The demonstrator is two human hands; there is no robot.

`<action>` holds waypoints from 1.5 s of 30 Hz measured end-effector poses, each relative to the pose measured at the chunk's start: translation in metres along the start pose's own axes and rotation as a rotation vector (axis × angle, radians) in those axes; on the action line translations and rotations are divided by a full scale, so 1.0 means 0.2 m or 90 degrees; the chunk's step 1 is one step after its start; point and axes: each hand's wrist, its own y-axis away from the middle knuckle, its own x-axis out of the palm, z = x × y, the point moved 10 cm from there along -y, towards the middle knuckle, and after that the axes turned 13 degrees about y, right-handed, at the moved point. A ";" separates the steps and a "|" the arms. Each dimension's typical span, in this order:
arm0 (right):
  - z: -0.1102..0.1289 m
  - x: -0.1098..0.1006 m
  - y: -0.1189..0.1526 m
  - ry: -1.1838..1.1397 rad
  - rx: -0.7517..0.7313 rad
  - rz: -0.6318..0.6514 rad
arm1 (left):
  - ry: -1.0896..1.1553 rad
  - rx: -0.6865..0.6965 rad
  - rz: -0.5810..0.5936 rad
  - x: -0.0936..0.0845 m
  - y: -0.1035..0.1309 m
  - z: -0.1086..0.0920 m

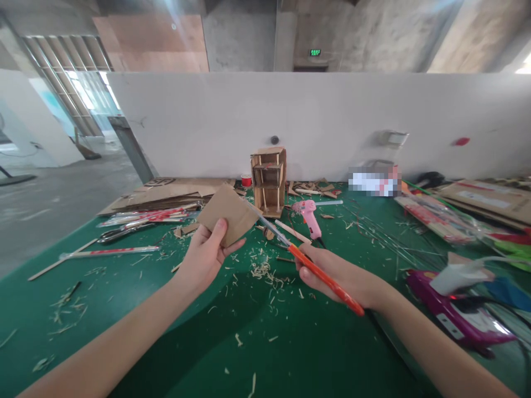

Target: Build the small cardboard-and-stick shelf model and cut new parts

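My left hand point(207, 251) pinches a square piece of brown cardboard point(232, 213), thumb on its near face. In my right hand point(332, 271) is a utility knife with an orange-red handle point(317, 265). Its long blade point(276, 229) points up and left to the cardboard's right edge; whether it touches or cuts in, I cannot tell. Behind the cardboard, a small cardboard shelf box point(269, 182) stands upright with thin wooden posts inside. A pink glue gun point(309, 215) lies just right of it, a clear glue stick protruding from its back.
Curled wood shavings point(265, 271) litter the green table point(232, 342). Flat cardboard sheets point(166, 190) and wrapped sticks point(145, 215) lie at left, near scissors point(120, 233). A purple power strip point(456, 309) with cables sits at right. A white partition point(199, 121) closes off the back.
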 end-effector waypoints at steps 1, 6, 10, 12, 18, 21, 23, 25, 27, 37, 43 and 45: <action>0.00 0.01 0.00 -0.002 0.007 0.005 | -0.005 0.003 0.007 0.01 0.00 0.00; -0.03 0.01 0.00 0.050 0.080 -0.009 | -0.020 0.018 0.040 0.02 0.00 -0.02; -0.04 0.01 0.01 0.068 0.104 -0.024 | -0.020 0.016 0.046 0.03 0.00 -0.01; -0.04 0.01 0.01 0.062 0.091 -0.026 | -0.022 0.018 0.045 0.03 0.01 -0.02; 0.00 0.03 0.01 0.044 0.011 -0.018 | -0.044 0.012 0.049 0.05 0.03 -0.01; -0.01 0.02 0.01 0.071 0.035 -0.043 | -0.050 0.020 0.056 0.05 0.04 -0.01; -0.02 0.01 0.00 0.091 0.059 -0.062 | -0.052 0.027 0.063 0.06 0.05 -0.01; -0.03 0.00 0.00 0.104 0.073 -0.079 | -0.056 0.023 0.069 0.07 0.05 -0.01; -0.03 0.01 -0.01 0.104 0.077 -0.087 | -0.060 0.015 0.070 0.07 0.06 -0.01; 0.00 0.04 0.01 0.091 -0.002 -0.077 | -0.087 0.007 0.085 0.08 0.08 -0.01; -0.01 0.03 0.00 0.111 0.038 -0.103 | -0.090 0.008 0.081 0.10 0.10 -0.01; -0.02 0.03 -0.01 0.113 0.050 -0.102 | -0.086 0.005 0.072 0.09 0.10 0.00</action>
